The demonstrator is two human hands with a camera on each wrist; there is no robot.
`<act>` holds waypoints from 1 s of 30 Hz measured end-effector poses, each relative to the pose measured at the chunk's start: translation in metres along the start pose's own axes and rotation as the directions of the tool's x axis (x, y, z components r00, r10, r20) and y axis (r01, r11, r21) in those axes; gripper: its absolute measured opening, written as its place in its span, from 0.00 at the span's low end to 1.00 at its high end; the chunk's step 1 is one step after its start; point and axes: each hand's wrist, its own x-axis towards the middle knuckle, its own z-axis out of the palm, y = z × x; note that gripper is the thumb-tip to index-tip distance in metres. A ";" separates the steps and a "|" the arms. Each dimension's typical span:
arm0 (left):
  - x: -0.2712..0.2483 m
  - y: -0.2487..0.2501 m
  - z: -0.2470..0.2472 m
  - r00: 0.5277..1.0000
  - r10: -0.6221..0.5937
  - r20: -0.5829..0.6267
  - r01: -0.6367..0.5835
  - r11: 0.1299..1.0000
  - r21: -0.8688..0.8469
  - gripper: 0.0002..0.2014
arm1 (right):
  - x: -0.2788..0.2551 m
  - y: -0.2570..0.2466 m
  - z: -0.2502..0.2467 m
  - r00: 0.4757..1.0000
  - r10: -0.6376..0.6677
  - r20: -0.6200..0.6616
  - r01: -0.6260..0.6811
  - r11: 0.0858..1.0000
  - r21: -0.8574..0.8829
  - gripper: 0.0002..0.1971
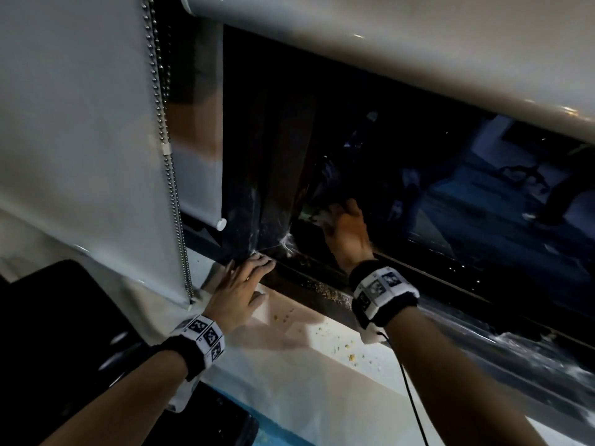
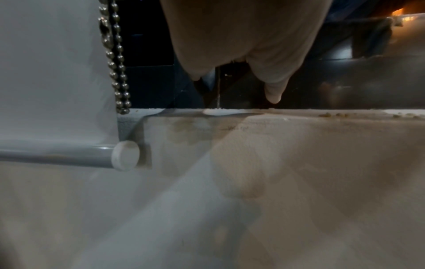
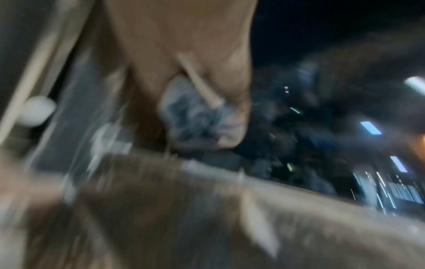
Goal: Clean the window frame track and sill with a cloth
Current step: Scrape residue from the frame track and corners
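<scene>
My right hand (image 1: 341, 225) grips a crumpled grey-white cloth (image 1: 322, 218) deep in the dark window track (image 1: 309, 284), against the corner of the sliding frame. The blurred right wrist view shows the cloth (image 3: 190, 116) bunched in the right hand (image 3: 207, 102), with a thin pale stick running down across it. My left hand (image 1: 240, 284) rests flat on the white sill (image 1: 289, 355), with straight fingertips at the edge of the track. In the left wrist view my left hand (image 2: 248, 51) hangs over the sill (image 2: 276, 163), its fingers straight.
Yellowish crumbs (image 1: 349, 349) lie scattered on the sill and gritty dirt lines the track. A bead chain (image 1: 167, 162) hangs by the lowered roller blind (image 1: 80, 140), whose bottom bar (image 2: 69, 154) sits close to my left hand. A second blind (image 1: 418, 53) covers the upper window.
</scene>
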 end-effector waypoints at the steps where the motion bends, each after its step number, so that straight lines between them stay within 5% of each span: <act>1: 0.000 0.000 0.000 1.000 -0.002 -0.004 0.002 1.000 -0.008 0.34 | -0.001 -0.005 0.005 0.999 0.043 -0.024 -0.045 0.995 -0.085 0.14; 5: -0.001 -0.003 0.003 1.000 -0.006 0.008 0.006 1.000 0.001 0.34 | 0.002 -0.027 0.025 0.990 0.137 0.044 -0.122 0.961 -0.248 0.19; 10: -0.003 -0.005 0.003 1.000 -0.008 0.019 0.006 0.995 0.100 0.33 | 0.016 -0.039 0.039 0.993 0.106 0.052 -0.103 0.993 -0.055 0.18; 15: -0.001 -0.006 0.007 1.000 0.025 0.015 -0.025 0.999 0.038 0.35 | 0.006 -0.016 0.016 0.975 -0.139 0.172 0.114 0.982 0.149 0.10; 19: -0.003 -0.003 0.006 0.999 0.043 -0.033 -0.040 0.997 0.065 0.38 | -0.007 -0.001 -0.016 0.975 -0.139 0.175 0.091 0.962 0.259 0.12; 22: -0.002 -0.003 0.006 0.999 0.038 -0.032 -0.036 0.997 0.068 0.38 | -0.002 0.008 0.000 1.000 -0.022 0.009 0.021 0.995 0.098 0.12; 26: -0.004 -0.006 0.008 1.000 0.017 0.014 -0.018 0.999 0.049 0.35 | 0.005 -0.024 0.044 0.982 0.121 0.143 -0.101 0.985 -0.142 0.24; 30: -0.003 -0.005 0.010 1.000 0.018 0.015 -0.019 0.999 0.030 0.34 | -0.006 -0.034 0.029 0.990 -0.006 0.142 0.013 0.999 -0.052 0.15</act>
